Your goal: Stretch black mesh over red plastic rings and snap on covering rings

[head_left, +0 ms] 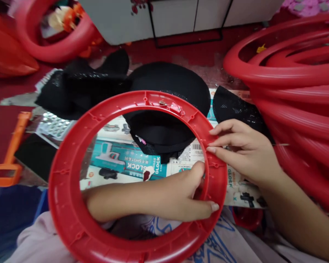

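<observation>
A red plastic half-ring shell [68, 197], hollow side up with ribs and small posts, lies across my lap. My left hand [192, 197] reaches through its opening and grips the right side, one finger lying over the channel. At the upper right of the ring, the fingertips of my right hand [242, 149] press on the rim; whether anything small is between them is hidden. In the channel near the top sit a small brass-coloured metal piece [162, 103] and a little pinkish clear packet [177, 108].
Black cloth pieces [170, 80] lie on a printed cardboard sheet [137, 164] beyond the ring. Red rings [285, 80] are stacked at the right, and another red ring [33, 44] stands upper left. An orange plastic handle [9, 160] lies left. White cabinets [175, 16] stand behind.
</observation>
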Demonstrator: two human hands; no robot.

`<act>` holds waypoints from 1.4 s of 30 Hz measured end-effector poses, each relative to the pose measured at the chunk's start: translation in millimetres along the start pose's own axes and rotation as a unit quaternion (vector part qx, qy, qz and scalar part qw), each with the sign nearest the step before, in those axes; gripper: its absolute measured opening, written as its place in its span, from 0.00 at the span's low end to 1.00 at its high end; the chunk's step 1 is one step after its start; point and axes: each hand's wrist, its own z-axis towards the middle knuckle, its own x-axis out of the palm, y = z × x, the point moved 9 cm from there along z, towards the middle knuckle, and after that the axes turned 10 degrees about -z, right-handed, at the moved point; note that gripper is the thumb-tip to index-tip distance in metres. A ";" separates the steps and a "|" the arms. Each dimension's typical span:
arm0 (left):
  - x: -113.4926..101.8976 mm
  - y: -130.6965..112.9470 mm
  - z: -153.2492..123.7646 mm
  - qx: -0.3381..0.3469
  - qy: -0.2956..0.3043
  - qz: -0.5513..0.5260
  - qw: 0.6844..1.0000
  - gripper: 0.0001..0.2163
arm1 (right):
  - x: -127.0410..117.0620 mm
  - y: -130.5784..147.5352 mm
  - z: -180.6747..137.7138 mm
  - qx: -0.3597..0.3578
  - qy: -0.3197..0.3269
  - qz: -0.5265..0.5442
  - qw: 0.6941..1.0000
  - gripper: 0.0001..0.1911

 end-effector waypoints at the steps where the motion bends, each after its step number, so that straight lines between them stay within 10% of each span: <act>1: 1.5 0.6 0.6 0.010 0.006 -0.019 1.000 0.23 | 0.6 0.1 -0.4 -0.001 0.001 -0.005 1.000 0.04; 9: -26.2 -13.6 15.1 0.148 -0.139 -0.252 0.946 0.17 | 1.2 10.6 0.6 -0.029 0.004 -0.039 0.999 0.06; 20: -42.8 -9.3 6.3 0.081 -0.199 -0.005 0.977 0.12 | 10.9 18.7 -1.1 -0.060 0.045 0.015 0.997 0.06; 42: -11.1 -2.8 1.1 0.037 -0.006 0.088 0.995 0.10 | 16.7 21.5 -6.3 -0.070 0.130 0.069 0.987 0.09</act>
